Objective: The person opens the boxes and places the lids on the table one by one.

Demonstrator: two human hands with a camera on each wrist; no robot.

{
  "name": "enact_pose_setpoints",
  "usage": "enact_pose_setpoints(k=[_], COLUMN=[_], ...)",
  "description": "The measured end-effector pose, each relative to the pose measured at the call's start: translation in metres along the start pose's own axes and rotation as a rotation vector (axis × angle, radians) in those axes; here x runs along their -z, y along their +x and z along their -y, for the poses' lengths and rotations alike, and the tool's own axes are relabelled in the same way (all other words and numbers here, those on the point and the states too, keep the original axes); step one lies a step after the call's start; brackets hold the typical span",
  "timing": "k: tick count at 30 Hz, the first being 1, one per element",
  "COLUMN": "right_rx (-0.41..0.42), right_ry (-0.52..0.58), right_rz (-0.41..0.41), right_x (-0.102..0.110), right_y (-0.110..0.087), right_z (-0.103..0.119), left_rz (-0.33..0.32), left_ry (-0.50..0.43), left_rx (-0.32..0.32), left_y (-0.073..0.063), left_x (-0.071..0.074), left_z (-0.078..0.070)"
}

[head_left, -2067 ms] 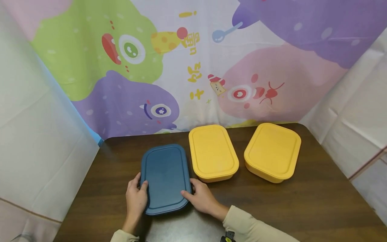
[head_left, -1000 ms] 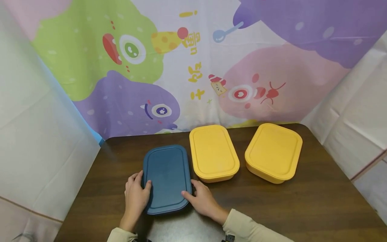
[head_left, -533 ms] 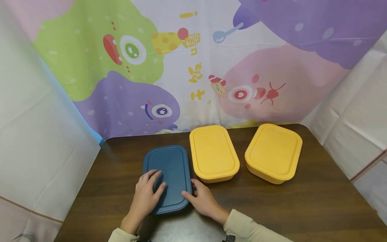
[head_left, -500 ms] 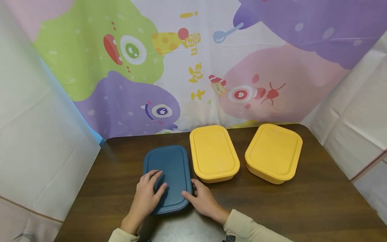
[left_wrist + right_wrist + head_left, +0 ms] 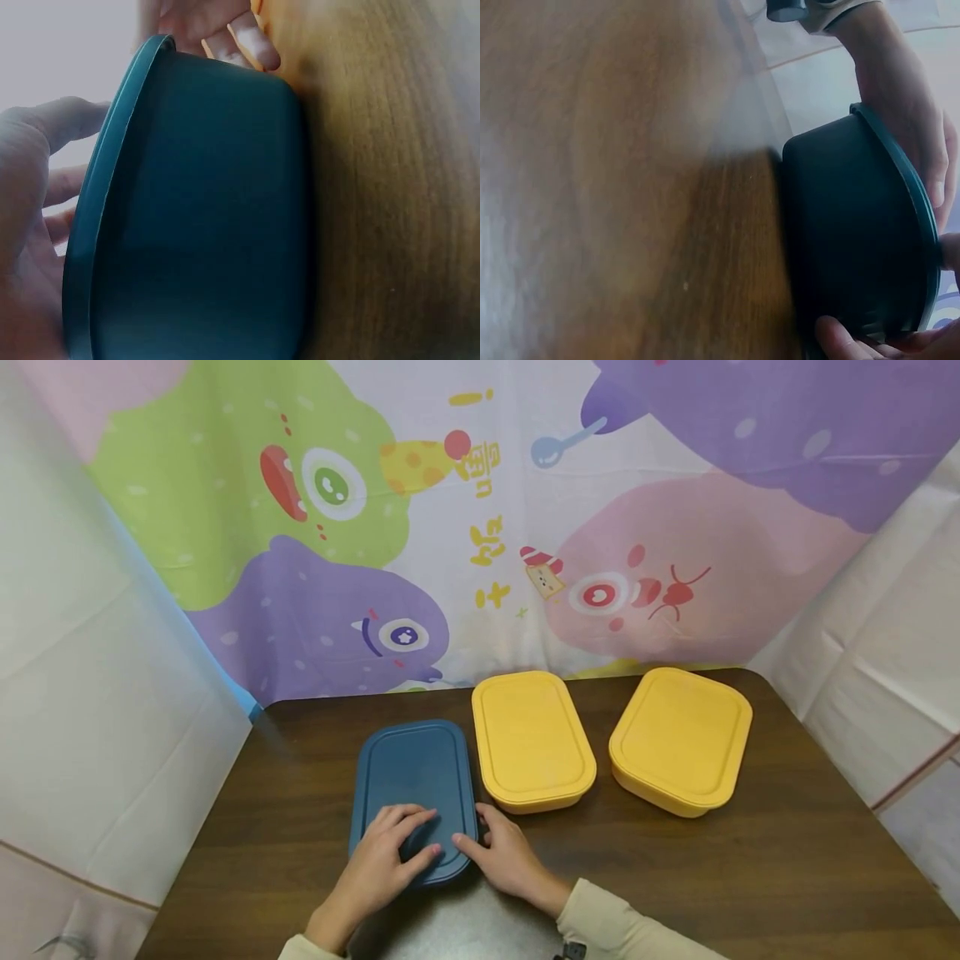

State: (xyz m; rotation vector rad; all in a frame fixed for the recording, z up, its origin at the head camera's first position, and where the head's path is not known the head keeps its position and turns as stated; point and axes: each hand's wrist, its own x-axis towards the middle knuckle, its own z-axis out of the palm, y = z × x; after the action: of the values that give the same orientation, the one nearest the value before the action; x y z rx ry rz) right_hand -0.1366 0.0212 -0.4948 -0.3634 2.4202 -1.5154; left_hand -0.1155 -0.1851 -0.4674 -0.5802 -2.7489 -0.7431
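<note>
A dark blue rectangular lidded box (image 5: 423, 777) stands on the brown table at left of centre. My left hand (image 5: 382, 864) hovers over the near part of its lid, fingers spread and loosely bent, with thumb and index pointing right. At the box's near right corner, my right hand (image 5: 510, 860) grips the edge, thumb on the lid rim and fingers along the side wall. The left wrist view shows the box's deep wall (image 5: 202, 210) below the overhanging lid rim. Right fingertips (image 5: 836, 341) press against the wall in the right wrist view.
Two yellow lidded boxes of similar shape stand to the right, one in the middle (image 5: 532, 739) and one farther right (image 5: 681, 739), turned slightly. Behind the table (image 5: 645, 877) hangs a curtain (image 5: 510, 635) with cartoon monsters. White sheets enclose both sides.
My left hand has let go of the box's left side and moved right and nearer, over the lid. The right hand has kept its grip at the corner. The boxes stay in place.
</note>
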Motion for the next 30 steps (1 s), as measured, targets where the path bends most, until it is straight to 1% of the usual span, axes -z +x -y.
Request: enact_pose_setpoints(k=[3,9,14,17,19,24,26,30], right_rx=[0.014,0.039,0.055,0.069,0.086,0.139,0.147,0.131], right_ry=[-0.004,0.012,0.039,0.041,0.023,-0.089,-0.123,-0.145], right_rz=[0.006,0.023,0.036,0.043,0.048,0.057,0.069,0.125], right_x=[0.001,0.004,0.004,0.004,0.005,0.009,0.012,0.017], right_y=[0.0,0.001,0.003,0.003,0.003,0.004,0.004,0.004], right_z=[0.0,0.0,-0.002,-0.003,-0.003,-0.004,-0.005,-0.007], left_rz=[0.012,0.018,0.067,0.101,0.118,0.139,0.141,0.139], left_ry=[-0.008,-0.002,-0.008,-0.01,-0.004,0.014,0.024,0.033], left_rx=[-0.032,-0.117,-0.143,-0.149,-0.152,-0.157,-0.161,-0.167], left_y=[-0.002,-0.004,-0.005,-0.006,-0.006,-0.005,-0.005,-0.005], left_x=[0.0,-0.002,-0.001,0.0,0.001,0.001,0.001,0.0], left_z=[0.001,0.005,0.007,0.007,0.008,0.007,0.007,0.007])
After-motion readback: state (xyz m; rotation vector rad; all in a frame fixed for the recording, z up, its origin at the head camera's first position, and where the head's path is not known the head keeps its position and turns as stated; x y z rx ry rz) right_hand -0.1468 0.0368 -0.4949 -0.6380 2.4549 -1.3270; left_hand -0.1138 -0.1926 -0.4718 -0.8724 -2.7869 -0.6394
